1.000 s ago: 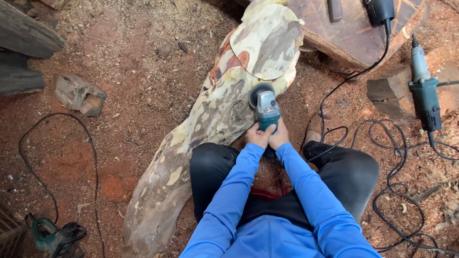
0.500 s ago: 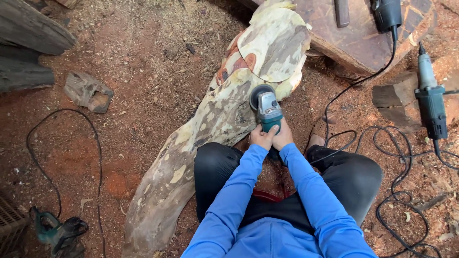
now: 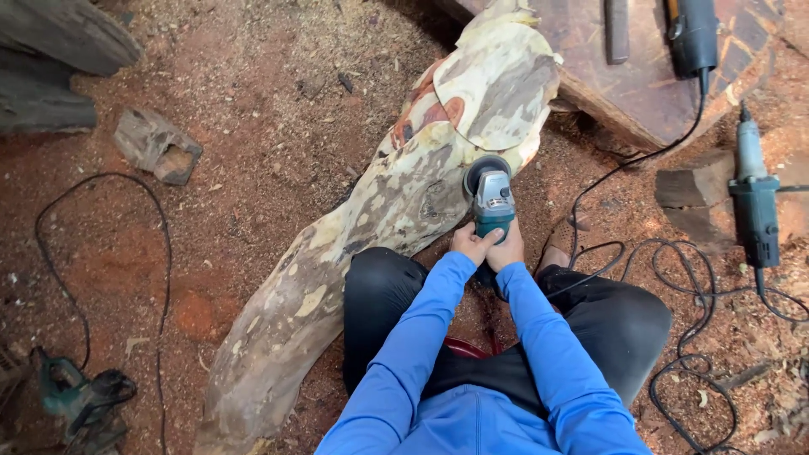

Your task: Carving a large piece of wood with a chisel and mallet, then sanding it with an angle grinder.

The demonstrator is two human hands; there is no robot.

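Head view: we look down at our two hands on one tool.
Grinder: teal/grey angle grinder (image 3: 491, 202), round black guard fwd, disc end touching the log's right edge.
Left hand (image 3: 472, 244): closed round grinder's rear grip.
Right hand (image 3: 508, 250): closed on same grip, just beside left.
Log (image 3: 396, 202): long, bark off, pale w/ grey-green and red-brown patches, lying diagonally on sawdust ground.
Spare grinder (image 3: 752, 200): right, on ground, cable (image 3: 666, 261) looped nearby.

Both hands (image 3: 487, 244) on grinder (image 3: 491, 198)
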